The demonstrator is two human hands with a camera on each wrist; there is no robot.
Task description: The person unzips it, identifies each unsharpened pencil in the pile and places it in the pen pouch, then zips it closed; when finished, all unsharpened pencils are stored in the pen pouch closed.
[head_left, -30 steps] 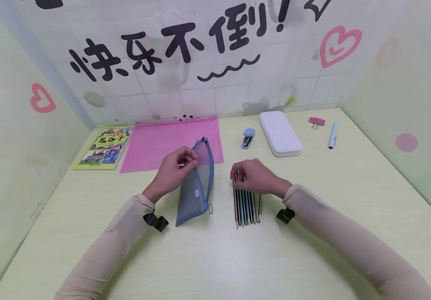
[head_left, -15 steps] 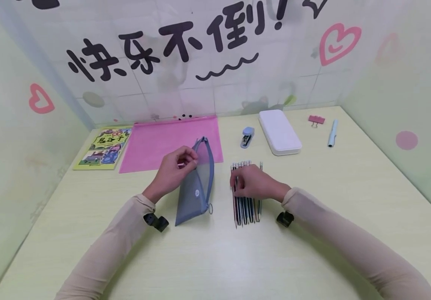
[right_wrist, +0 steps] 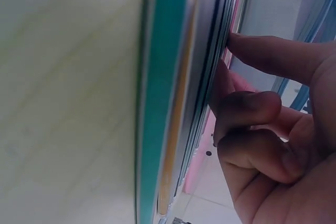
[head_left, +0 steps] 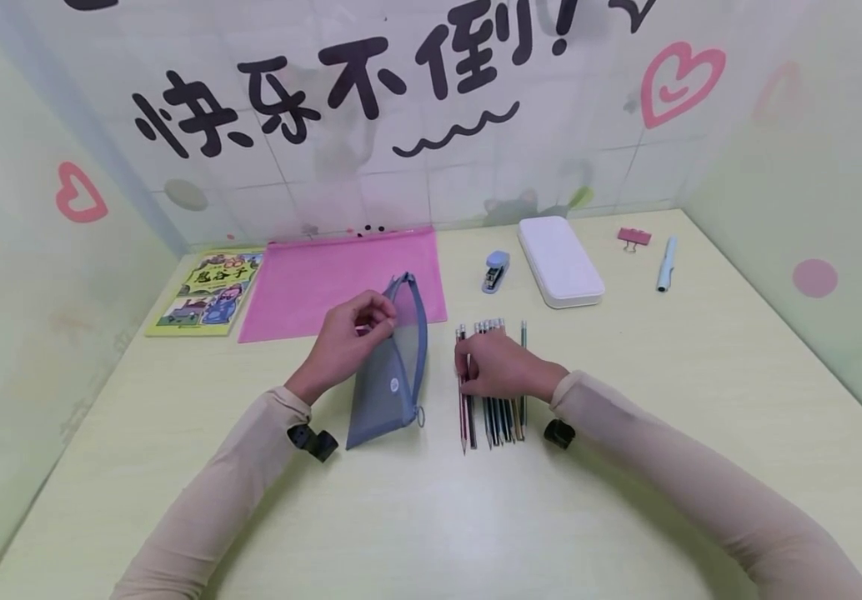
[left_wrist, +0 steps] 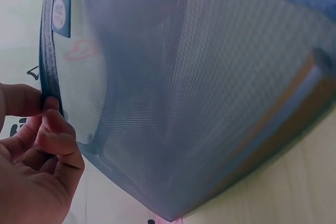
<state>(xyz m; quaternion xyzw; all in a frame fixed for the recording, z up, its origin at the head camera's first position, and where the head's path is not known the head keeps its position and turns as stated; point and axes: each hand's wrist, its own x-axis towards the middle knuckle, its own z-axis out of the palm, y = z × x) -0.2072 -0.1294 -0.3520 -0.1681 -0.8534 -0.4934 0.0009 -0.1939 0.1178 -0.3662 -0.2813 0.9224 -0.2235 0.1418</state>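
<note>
My left hand (head_left: 380, 317) pinches the open top edge of a blue-grey mesh pencil pouch (head_left: 393, 375) and holds it up on the table. In the left wrist view the fingertips (left_wrist: 50, 121) clamp the pouch's rim (left_wrist: 50, 77), and the mesh (left_wrist: 199, 103) fills the frame. Right of the pouch lies a row of several pencils (head_left: 502, 417). My right hand (head_left: 468, 364) rests curled over their middle and pinches the leftmost red pencil (head_left: 463, 412), which sits slightly apart from the others. In the right wrist view the thumb and curled fingers (right_wrist: 247, 114) press against the pencils (right_wrist: 163, 103).
At the back lie a pink mesh folder (head_left: 326, 279), a picture book (head_left: 209, 292), a small stapler (head_left: 496, 271), a white case (head_left: 558, 262), a pink binder clip (head_left: 634, 237) and a pale pen (head_left: 666, 265). Walls close three sides of the yellow-green table (head_left: 431, 517).
My right hand slid from the pencils' far ends toward their middle and drew the red pencil a little to the left. My left hand kept its hold on the pouch.
</note>
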